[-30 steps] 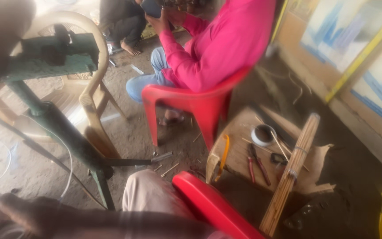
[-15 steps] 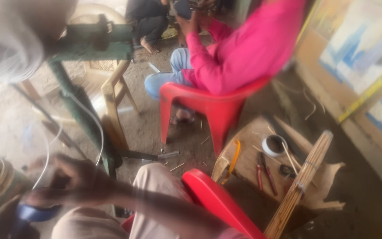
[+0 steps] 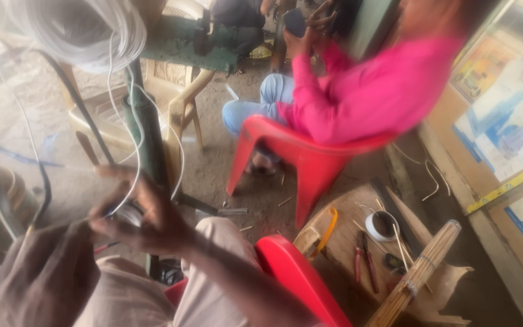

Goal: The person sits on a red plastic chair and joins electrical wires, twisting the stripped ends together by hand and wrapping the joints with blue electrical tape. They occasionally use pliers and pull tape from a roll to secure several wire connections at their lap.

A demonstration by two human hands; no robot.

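My right hand [image 3: 146,221] is low at centre left, its forearm running in from the bottom right. Its fingers curl around a small round grey reel [image 3: 127,215]. Thin white wire [image 3: 137,139] rises from the reel to a blurred white wire coil [image 3: 74,30] at the top left. My left hand [image 3: 37,272] is a blurred brown shape at the bottom left, close to the right hand; its grip is unclear. Both hands hover over my lap, beside a red chair arm [image 3: 298,278].
A green metal stand [image 3: 146,133] rises just behind my hands, with a beige plastic chair [image 3: 177,103] behind it. A person in a pink top [image 3: 370,91] sits on a red chair [image 3: 310,157]. On cardboard [image 3: 443,284] lie pliers [image 3: 364,260], a tape roll [image 3: 381,225], an orange-framed saw [image 3: 328,230] and a stick bundle [image 3: 422,272].
The view has swung left and down. My right hand has come up into the centre with the reel, and the wire coil has entered at the top left.
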